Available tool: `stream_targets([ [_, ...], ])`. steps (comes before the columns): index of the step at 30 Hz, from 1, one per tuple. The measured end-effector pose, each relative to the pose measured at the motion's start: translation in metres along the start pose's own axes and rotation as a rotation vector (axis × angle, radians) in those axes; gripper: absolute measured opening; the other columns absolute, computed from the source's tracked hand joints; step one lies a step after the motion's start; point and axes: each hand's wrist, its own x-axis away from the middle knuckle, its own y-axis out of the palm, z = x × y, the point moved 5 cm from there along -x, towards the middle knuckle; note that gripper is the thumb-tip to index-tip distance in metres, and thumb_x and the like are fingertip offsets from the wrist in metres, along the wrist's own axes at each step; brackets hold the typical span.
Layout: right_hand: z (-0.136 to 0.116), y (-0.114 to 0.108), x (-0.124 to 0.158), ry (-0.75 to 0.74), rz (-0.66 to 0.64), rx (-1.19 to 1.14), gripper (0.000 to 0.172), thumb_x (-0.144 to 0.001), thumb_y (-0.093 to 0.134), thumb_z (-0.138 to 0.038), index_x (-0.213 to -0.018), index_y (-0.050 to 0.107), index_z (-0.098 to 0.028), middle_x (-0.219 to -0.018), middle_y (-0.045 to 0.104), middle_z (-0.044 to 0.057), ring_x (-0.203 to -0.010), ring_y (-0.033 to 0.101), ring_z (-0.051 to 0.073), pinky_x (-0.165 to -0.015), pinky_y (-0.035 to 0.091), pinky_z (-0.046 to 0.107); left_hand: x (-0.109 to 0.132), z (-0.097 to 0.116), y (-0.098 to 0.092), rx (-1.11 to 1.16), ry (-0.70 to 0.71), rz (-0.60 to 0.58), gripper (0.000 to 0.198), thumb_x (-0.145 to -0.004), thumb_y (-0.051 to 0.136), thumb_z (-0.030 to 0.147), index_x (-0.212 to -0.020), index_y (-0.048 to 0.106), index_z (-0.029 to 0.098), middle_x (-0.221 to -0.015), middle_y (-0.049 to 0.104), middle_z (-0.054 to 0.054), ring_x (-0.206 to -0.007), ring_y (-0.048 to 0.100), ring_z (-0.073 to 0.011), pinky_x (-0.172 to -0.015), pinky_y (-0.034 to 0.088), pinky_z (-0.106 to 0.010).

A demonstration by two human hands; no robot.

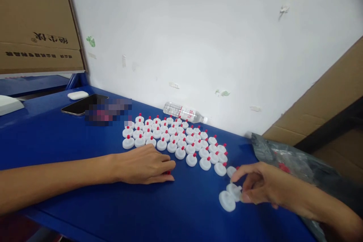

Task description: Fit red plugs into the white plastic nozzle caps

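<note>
Several rows of round white caps with red tips [180, 153] stand on the blue table [170, 211]. My left hand [150, 165] rests just in front of the rows, its fingers closed around a small red piece [168, 172] that shows between them. At the right end of the rows, my right hand [252, 185] is bent over white caps without red tips [227, 201]. Its thumb and fingers are at the edge of one such cap [235, 191], which looks pinched. Another cap [231, 171] lies beside my right fingertips.
Behind the rows a clear bottle [184, 112] lies against the wall. A phone [85, 105] and a white oval object [78, 95] are at the back left. Right of the table's caps is a grey plastic bag [300, 159] with red pieces. Cardboard [36, 22] stands at left.
</note>
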Motion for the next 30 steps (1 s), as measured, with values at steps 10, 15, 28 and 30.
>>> stream_targets([
  [10, -0.016, 0.027, -0.015, 0.189, -0.241, -0.139, 0.037, -0.058, 0.072, -0.011, -0.093, 0.071, -0.023, -0.070, 0.061, -0.006, -0.047, 0.046, 0.006, -0.039, 0.032, 0.016, 0.002, -0.001, -0.002, 0.091, 0.016, 0.014, 0.013, -0.105, 0.052, 0.029, -0.101, 0.058, 0.019, -0.087, 0.063, 0.000, -0.057, 0.052, -0.0117, -0.047, 0.027, -0.030],
  [15, -0.011, 0.030, -0.018, 0.241, -0.289, -0.065, 0.042, -0.054, 0.079, -0.016, -0.094, 0.068, -0.021, -0.073, 0.060, -0.005, -0.051, 0.049, 0.007, -0.042, 0.034, 0.018, 0.003, -0.001, -0.002, 0.066, 0.005, 0.016, 0.007, -0.104, 0.054, 0.026, -0.106, 0.058, 0.020, -0.092, 0.064, -0.001, -0.057, 0.052, -0.0109, -0.047, 0.028, -0.030],
  [28, -0.034, 0.003, -0.015, -0.019, -0.141, -0.035, 0.022, -0.076, 0.075, -0.040, -0.085, 0.068, -0.022, -0.074, 0.064, -0.001, -0.070, 0.057, 0.015, -0.063, 0.041, 0.025, 0.000, -0.003, 0.000, 0.054, -0.049, -0.049, 0.012, -0.103, 0.054, 0.029, -0.107, 0.061, 0.020, -0.097, 0.064, -0.002, -0.060, 0.055, -0.0125, -0.048, 0.032, -0.030],
  [30, -0.041, -0.004, -0.014, -0.088, -0.081, -0.052, 0.028, -0.080, 0.074, -0.048, -0.091, 0.070, -0.023, -0.079, 0.067, 0.000, -0.073, 0.059, 0.016, -0.066, 0.043, 0.026, 0.000, -0.003, 0.000, 0.065, -0.048, -0.038, 0.013, -0.103, 0.055, 0.031, -0.105, 0.060, 0.019, -0.096, 0.064, -0.002, -0.060, 0.055, -0.0124, -0.048, 0.031, -0.030],
])
